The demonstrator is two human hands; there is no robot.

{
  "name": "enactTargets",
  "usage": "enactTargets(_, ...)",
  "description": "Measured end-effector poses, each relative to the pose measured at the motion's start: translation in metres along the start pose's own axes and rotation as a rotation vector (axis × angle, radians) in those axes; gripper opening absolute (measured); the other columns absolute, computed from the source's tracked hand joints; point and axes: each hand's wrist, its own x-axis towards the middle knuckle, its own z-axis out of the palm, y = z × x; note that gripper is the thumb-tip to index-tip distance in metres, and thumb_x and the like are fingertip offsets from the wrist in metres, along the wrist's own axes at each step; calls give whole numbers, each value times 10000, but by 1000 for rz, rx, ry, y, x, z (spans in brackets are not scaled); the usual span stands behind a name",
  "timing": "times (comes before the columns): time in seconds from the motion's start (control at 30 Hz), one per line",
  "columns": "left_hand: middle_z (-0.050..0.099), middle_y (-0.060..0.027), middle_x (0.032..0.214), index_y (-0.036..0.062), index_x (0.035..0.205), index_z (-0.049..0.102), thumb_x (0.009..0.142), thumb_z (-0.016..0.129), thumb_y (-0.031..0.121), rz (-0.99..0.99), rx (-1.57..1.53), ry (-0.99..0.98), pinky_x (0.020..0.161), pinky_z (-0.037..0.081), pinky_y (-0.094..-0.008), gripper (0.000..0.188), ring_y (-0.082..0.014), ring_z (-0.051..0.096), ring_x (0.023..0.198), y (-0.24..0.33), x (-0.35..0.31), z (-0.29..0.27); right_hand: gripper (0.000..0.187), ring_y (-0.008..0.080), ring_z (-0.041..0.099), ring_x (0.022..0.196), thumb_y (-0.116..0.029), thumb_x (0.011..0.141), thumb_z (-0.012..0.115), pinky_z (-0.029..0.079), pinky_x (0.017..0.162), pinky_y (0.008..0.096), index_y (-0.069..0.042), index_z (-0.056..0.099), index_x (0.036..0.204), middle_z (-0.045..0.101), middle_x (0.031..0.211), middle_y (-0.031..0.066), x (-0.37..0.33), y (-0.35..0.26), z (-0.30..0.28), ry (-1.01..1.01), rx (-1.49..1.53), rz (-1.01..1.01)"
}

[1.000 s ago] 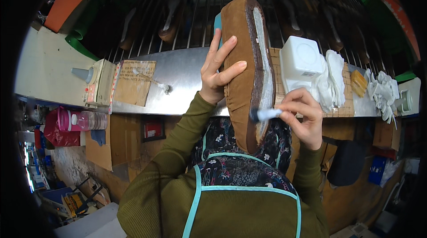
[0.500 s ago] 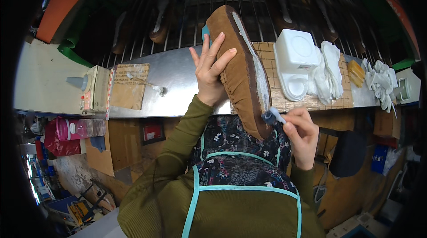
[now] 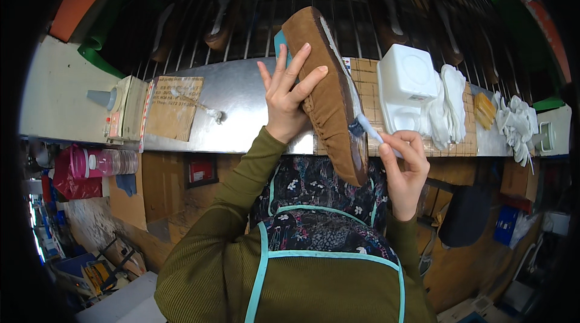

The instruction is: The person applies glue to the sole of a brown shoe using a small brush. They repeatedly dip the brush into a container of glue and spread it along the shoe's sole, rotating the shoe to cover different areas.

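Observation:
A brown suede shoe (image 3: 326,99) is held up on its side, toe and heel pointing away and toward me, its sole edge turned to the right. My left hand (image 3: 289,93) grips it from the left, fingers spread over the upper; a bit of blue (image 3: 280,42) shows behind it. A whitish coating runs along the dark sole edge. In my right hand (image 3: 406,166) a small brush (image 3: 370,127) with a pale handle is pinched between thumb and fingers. Its dark bristles touch the shoe's side near the sole edge.
A white plastic container (image 3: 406,75) stands on cardboard at right, beside white gloves (image 3: 448,105) and a yellow block (image 3: 484,110). Left on the metal bench (image 3: 241,93) lie a cardboard piece (image 3: 175,115) and a white-tipped stick (image 3: 214,116). Beyond are metal rods (image 3: 254,15) with several shoes.
My right hand has moved the brush up along the sole edge, away from the near end of the shoe. The shoe has tilted slightly in my left hand.

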Motion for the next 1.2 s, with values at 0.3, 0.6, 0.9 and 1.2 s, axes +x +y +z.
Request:
enactTargets(0.3, 456, -61, 1425, 322, 1200, 589, 679, 802, 253, 28, 6, 30, 1053, 31, -699, 568, -430, 317, 1354, -1, 6, -5, 148, 79, 496, 732, -44, 845, 674, 404, 582, 206, -2, 700, 985, 527, 876, 28, 36, 6, 10, 2, -27, -106)
enactTargets(0.6, 457, -19, 1426, 325, 1211, 580, 664, 809, 212, -37, 28, 6, 1037, 73, -721, 604, -409, 358, 1336, -3, 15, -5, 141, 88, 506, 710, -26, 832, 677, 409, 576, 207, 10, 701, 966, 547, 856, 37, 36, 3, -11, -196, 22, -114)
enactTargets(0.9, 468, -20, 1419, 256, 1245, 555, 705, 800, 226, -98, 42, -99, 1053, 101, -688, 593, -359, 377, 1340, 2, 31, -6, 150, 96, 507, 695, -29, 811, 689, 400, 572, 214, 17, 704, 954, 557, 838, 47, 40, -3, -29, -243, 33, -180)
enactTargets(1.2, 461, -16, 1425, 261, 1264, 531, 694, 803, 171, -195, -115, -222, 1039, 144, -695, 638, -352, 392, 1331, 15, 49, -12, 154, 118, 528, 749, -46, 796, 707, 420, 635, 232, 8, 712, 940, 566, 869, 57, 61, -16, -45, -377, 81, -294)
